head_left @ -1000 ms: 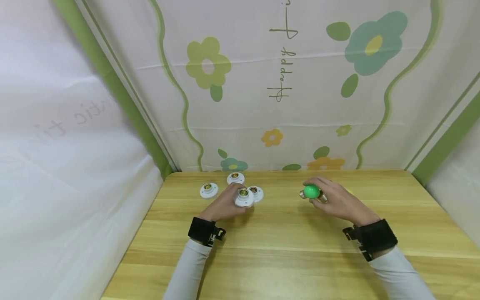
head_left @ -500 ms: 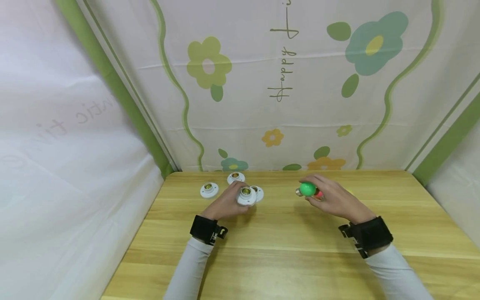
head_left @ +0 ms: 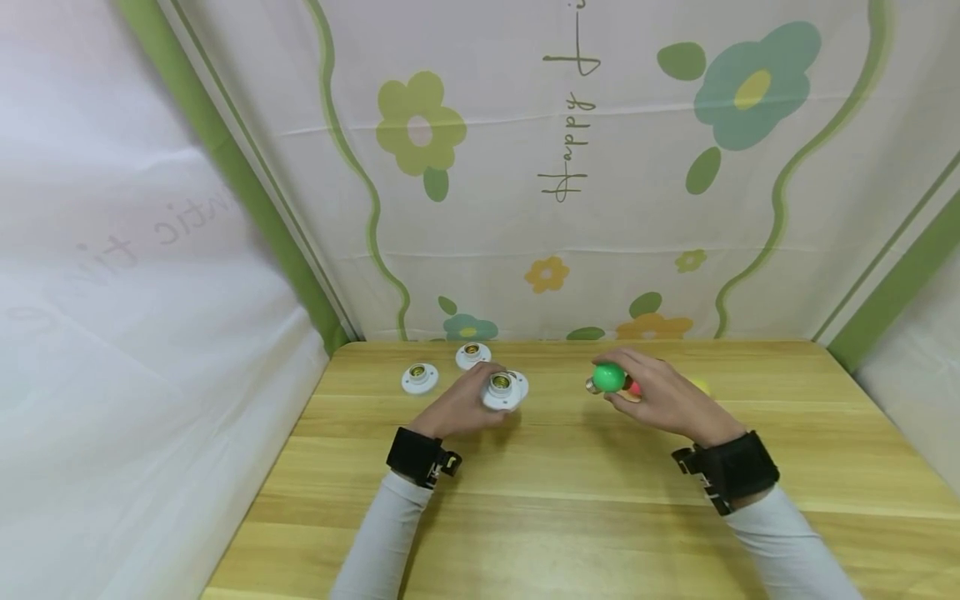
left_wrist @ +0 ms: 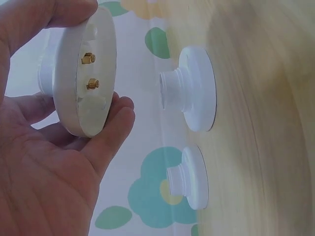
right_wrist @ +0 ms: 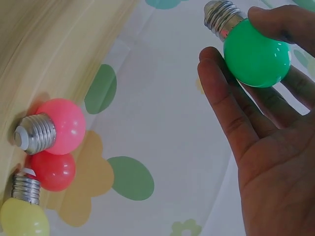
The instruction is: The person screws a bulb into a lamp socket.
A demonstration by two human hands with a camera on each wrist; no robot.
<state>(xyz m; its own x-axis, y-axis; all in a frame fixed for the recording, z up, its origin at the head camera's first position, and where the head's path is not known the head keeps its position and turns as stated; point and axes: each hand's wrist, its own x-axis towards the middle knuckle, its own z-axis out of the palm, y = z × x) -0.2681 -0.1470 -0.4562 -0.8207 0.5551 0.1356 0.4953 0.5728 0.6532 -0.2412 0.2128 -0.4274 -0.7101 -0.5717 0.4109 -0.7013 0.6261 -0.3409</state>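
My left hand [head_left: 463,407] grips a white round lamp socket [head_left: 501,399] by its edge, its threaded opening facing up. In the left wrist view, the underside of this socket shows two brass terminals [left_wrist: 92,83], with the thumb above and fingers below the rim. Across from it, my right hand [head_left: 663,397] holds a green light bulb [head_left: 608,377] between thumb and fingers. The bulb's metal screw base [right_wrist: 224,18] points left toward the socket, a gap apart from it. Both hands are raised over the wooden table [head_left: 555,508].
Two more white sockets, a left one [head_left: 419,380] and a far one [head_left: 473,357], stand on the table; a third is mostly hidden behind the held one. Pink [right_wrist: 66,125], red [right_wrist: 53,172] and yellow bulbs [right_wrist: 24,219] lie by the right hand. A flowered curtain [head_left: 480,225] borders the back.
The two hands have come slightly closer: the left with its socket moved right, the right with the green bulb moved left. The held socket now overlaps the one behind it more.
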